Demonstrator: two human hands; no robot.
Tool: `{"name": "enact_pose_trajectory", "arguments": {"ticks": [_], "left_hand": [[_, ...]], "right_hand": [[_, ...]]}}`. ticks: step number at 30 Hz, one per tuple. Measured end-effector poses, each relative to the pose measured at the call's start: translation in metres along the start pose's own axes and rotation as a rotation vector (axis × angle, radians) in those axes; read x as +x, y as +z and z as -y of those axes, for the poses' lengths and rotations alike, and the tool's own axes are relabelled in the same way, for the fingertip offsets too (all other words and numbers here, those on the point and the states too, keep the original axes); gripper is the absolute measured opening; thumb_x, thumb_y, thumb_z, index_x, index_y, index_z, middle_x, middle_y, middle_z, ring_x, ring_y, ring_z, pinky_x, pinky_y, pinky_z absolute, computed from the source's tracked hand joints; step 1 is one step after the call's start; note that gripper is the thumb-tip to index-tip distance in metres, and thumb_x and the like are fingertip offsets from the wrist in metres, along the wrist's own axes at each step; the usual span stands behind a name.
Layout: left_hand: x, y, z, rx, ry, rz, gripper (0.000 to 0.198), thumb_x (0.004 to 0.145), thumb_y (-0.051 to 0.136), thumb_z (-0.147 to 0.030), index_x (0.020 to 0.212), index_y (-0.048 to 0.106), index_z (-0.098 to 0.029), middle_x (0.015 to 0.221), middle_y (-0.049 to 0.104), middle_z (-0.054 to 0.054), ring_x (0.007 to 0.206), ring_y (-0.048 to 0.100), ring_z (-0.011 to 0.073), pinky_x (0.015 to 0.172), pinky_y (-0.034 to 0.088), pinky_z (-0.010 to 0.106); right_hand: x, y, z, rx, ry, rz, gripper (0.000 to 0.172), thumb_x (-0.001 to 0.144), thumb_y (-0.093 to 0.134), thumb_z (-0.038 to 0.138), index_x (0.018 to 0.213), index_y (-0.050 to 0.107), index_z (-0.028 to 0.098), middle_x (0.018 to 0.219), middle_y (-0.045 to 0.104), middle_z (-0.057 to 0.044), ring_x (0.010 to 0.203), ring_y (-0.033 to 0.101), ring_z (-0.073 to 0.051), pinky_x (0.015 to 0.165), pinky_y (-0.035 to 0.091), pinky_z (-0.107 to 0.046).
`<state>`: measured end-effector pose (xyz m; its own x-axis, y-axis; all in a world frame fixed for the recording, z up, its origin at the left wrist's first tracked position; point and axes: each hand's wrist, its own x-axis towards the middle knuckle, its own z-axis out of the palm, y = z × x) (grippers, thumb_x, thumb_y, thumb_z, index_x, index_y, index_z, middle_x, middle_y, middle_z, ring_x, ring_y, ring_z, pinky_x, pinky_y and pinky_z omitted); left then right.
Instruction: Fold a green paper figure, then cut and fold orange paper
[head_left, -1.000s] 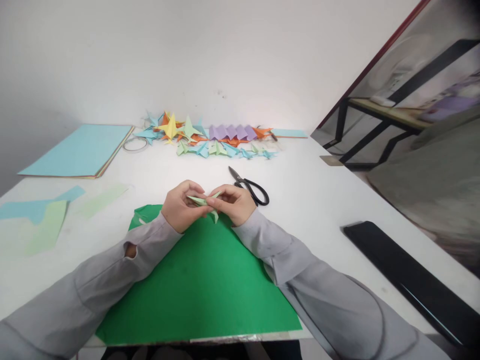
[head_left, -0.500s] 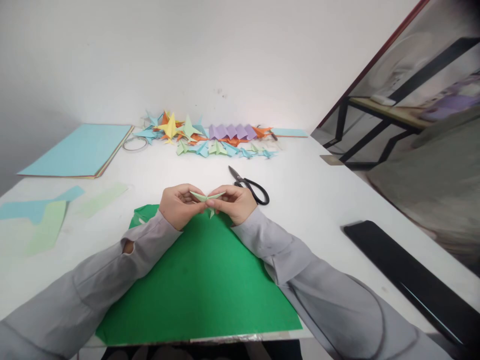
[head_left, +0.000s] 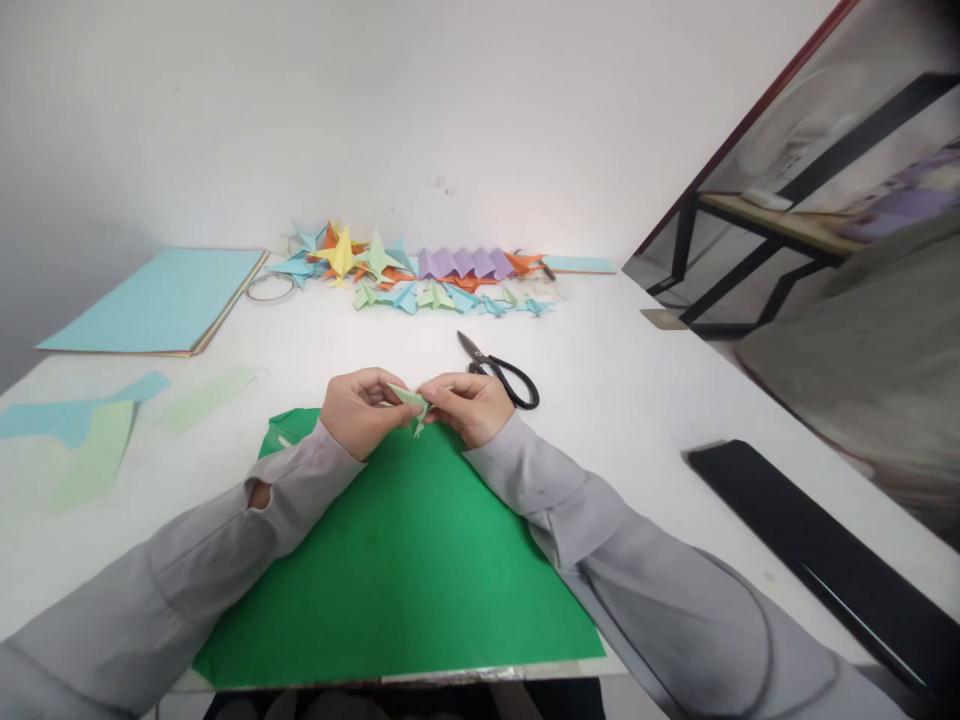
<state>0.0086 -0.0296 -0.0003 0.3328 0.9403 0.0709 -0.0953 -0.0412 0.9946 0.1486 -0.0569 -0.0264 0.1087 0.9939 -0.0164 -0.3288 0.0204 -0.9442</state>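
Between my fingertips is a small folded piece of light green paper [head_left: 407, 396], held above the far edge of a green sheet [head_left: 397, 560]. My left hand [head_left: 358, 412] pinches its left side with thumb and fingers. From the other side my right hand [head_left: 472, 408] grips it, thumb and forefinger closed on its right part and hiding much of it. A narrow tip of the paper points down below the fingers. Black-handled scissors [head_left: 514, 380] lie just beyond my right hand, partly behind it.
Folded paper figures, one a yellow shape [head_left: 343, 255], and a purple pleated strip [head_left: 465, 264] line the wall. At left lie a paper stack [head_left: 157, 300], a wire coil [head_left: 271, 289], blue strips [head_left: 45, 418] and green strips [head_left: 97, 450]. A black bar-shaped object [head_left: 810, 560] rests at right.
The folded paper has tilted and turned between my fingers, its right wing now mostly covered. My right thumb and forefinger have shifted up slightly; the left hand has barely moved.
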Motion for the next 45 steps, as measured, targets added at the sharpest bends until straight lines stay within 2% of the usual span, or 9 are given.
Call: {"name": "enact_pose_trajectory", "arguments": {"ticks": [7,16,20,27,33,37,41,45], "left_hand": [[0.000,-0.002,0.007,-0.019,0.043,0.057,0.026,0.041,0.080,-0.012,0.061,0.064,-0.011,0.048,0.063,0.000,0.046,0.060,0.0131,0.049,0.053,0.024],[-0.002,0.001,-0.002,-0.035,-0.005,0.058,0.028,0.043,0.082,-0.023,0.059,0.062,-0.011,0.046,0.061,-0.001,0.042,0.060,0.0144,0.043,0.052,0.025],[-0.001,-0.001,0.000,-0.035,-0.007,0.068,0.028,0.045,0.081,-0.027,0.057,0.061,-0.011,0.044,0.060,0.000,0.040,0.058,0.0141,0.041,0.051,0.025],[0.002,-0.002,0.005,-0.060,-0.010,0.065,0.027,0.046,0.081,-0.025,0.056,0.061,-0.011,0.044,0.059,-0.001,0.039,0.057,0.0128,0.039,0.050,0.024],[0.001,-0.002,0.002,-0.068,-0.012,0.069,0.026,0.046,0.081,-0.023,0.057,0.061,-0.011,0.045,0.059,-0.001,0.039,0.056,0.0120,0.039,0.050,0.023],[0.001,-0.003,0.003,-0.089,-0.035,0.070,0.025,0.045,0.081,-0.022,0.056,0.061,-0.011,0.044,0.059,-0.002,0.039,0.056,0.0118,0.039,0.050,0.023],[0.003,-0.004,0.003,-0.124,-0.074,0.048,0.025,0.043,0.082,-0.021,0.053,0.061,-0.011,0.044,0.058,-0.001,0.038,0.055,0.0107,0.039,0.049,0.023],[0.003,-0.003,0.003,-0.158,-0.127,0.043,0.027,0.042,0.082,-0.024,0.050,0.060,-0.012,0.043,0.058,-0.002,0.038,0.055,0.0111,0.039,0.049,0.023]], "right_hand": [[0.002,-0.001,-0.005,0.051,0.045,0.005,0.027,0.047,0.080,0.039,0.060,0.071,0.017,0.052,0.066,0.001,0.045,0.057,-0.007,0.047,0.045,-0.020],[0.000,0.000,-0.004,-0.004,0.032,-0.032,0.026,0.048,0.080,0.038,0.062,0.072,0.018,0.051,0.065,0.001,0.044,0.053,-0.007,0.048,0.044,-0.022],[0.000,-0.001,-0.004,-0.045,0.021,-0.034,0.025,0.049,0.080,0.036,0.064,0.072,0.018,0.053,0.066,0.000,0.046,0.054,-0.009,0.049,0.043,-0.023],[-0.001,0.000,-0.004,-0.064,0.017,-0.044,0.028,0.047,0.080,0.038,0.064,0.072,0.017,0.050,0.064,0.000,0.047,0.053,-0.009,0.050,0.043,-0.024],[-0.002,0.002,-0.005,-0.074,-0.004,-0.100,0.032,0.048,0.079,0.042,0.064,0.072,0.016,0.048,0.062,0.000,0.045,0.053,-0.010,0.048,0.043,-0.025],[-0.004,0.004,-0.002,-0.080,-0.013,-0.069,0.030,0.047,0.080,0.039,0.065,0.071,0.016,0.048,0.062,0.001,0.045,0.052,-0.010,0.048,0.043,-0.024],[-0.010,0.008,0.006,-0.061,-0.016,0.015,0.027,0.045,0.082,0.032,0.062,0.067,0.016,0.053,0.064,0.002,0.047,0.054,-0.009,0.049,0.044,-0.023],[-0.009,0.009,0.008,-0.078,-0.015,0.068,0.029,0.044,0.082,0.034,0.056,0.062,0.016,0.044,0.058,0.004,0.041,0.050,-0.008,0.045,0.041,-0.023]]}}
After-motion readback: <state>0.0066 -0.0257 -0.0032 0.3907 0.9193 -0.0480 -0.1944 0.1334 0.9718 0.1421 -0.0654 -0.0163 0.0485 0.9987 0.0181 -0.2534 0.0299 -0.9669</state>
